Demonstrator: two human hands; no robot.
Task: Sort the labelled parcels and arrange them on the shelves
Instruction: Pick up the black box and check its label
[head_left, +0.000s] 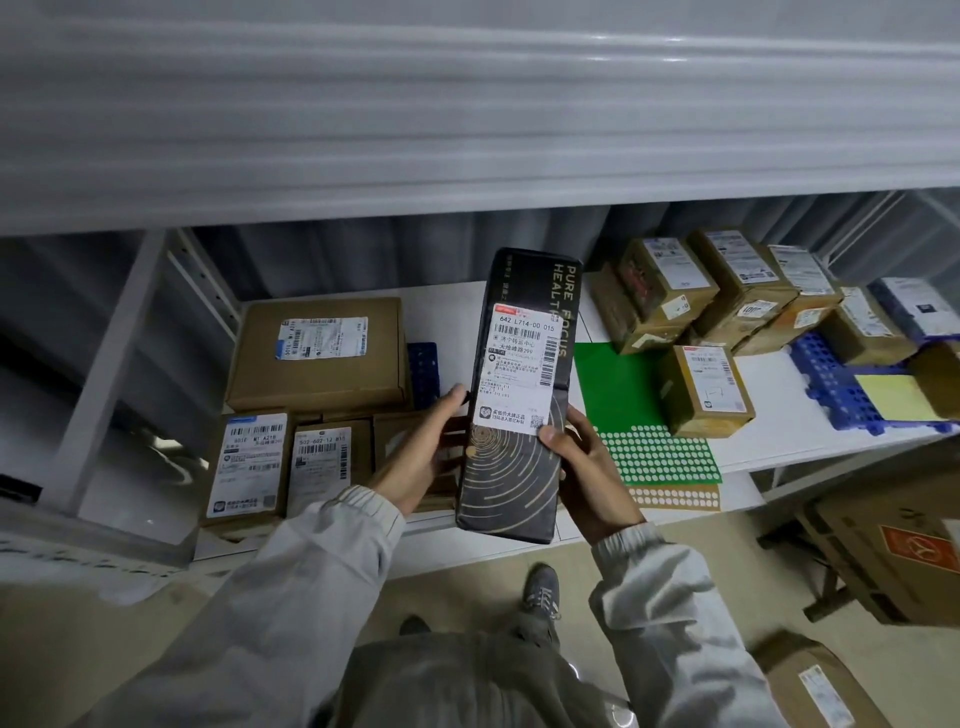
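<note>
Gripping the black parcel (514, 410) by both long edges above the shelf (769, 447).

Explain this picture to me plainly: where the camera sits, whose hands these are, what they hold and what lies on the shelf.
There is no machine here. The single picture comes from a wide-angle camera worn on a person's head, looking forward and down, so you see their own arms in light sleeves. The left hand and right hand grip a long black parcel by its sides, label up; its white shipping label reads 642 L714-00 015. In front is a white shelf. On its left side lie brown cardboard boxes, one large flat box behind smaller labelled ones. On the right stands a cluster of small brown boxes, a green dotted sheet, and a blue plastic grid carrying more parcels. More cartons sit on the floor at right.
</note>
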